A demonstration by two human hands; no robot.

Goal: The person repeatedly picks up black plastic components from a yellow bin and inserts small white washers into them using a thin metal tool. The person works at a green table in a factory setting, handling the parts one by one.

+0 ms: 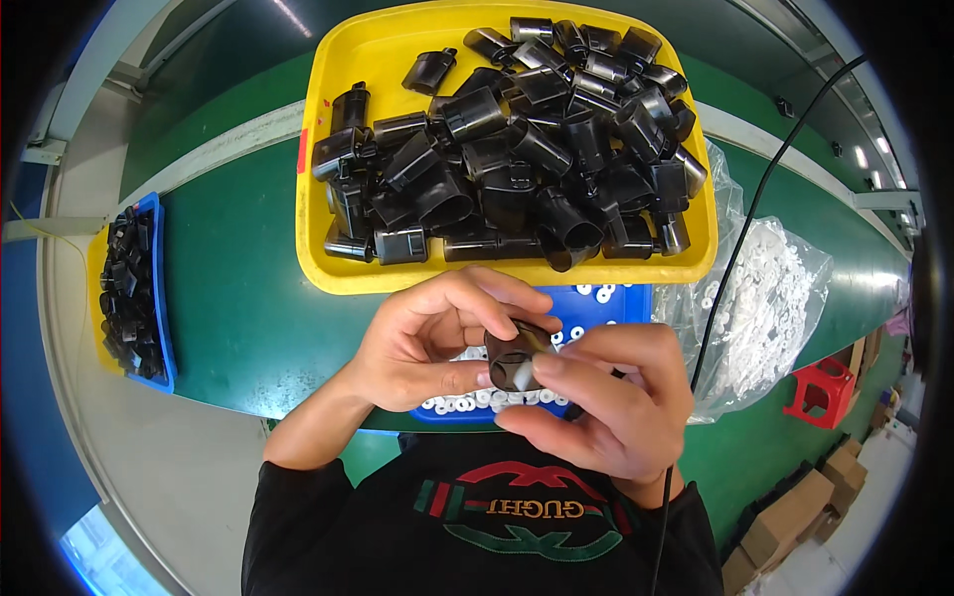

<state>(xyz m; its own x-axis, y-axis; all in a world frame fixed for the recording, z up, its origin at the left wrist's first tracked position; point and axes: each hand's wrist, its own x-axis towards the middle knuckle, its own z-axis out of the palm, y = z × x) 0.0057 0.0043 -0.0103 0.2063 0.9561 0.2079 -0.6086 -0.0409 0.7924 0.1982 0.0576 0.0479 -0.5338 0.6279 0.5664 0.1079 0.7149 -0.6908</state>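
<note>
Both hands meet over the near edge of the green belt, gripping one black plastic tube-shaped part. My left hand grips it from the left with thumb and fingers. My right hand presses on it from the right and below. Under the hands lies a blue tray of small white rings, mostly hidden. Beyond it sits a yellow tray piled with several more black parts.
A clear plastic bag of white rings lies right of the blue tray, with a black cable running over it. At the far left stands a blue and yellow bin of black parts. A red stool and cardboard boxes are at the lower right.
</note>
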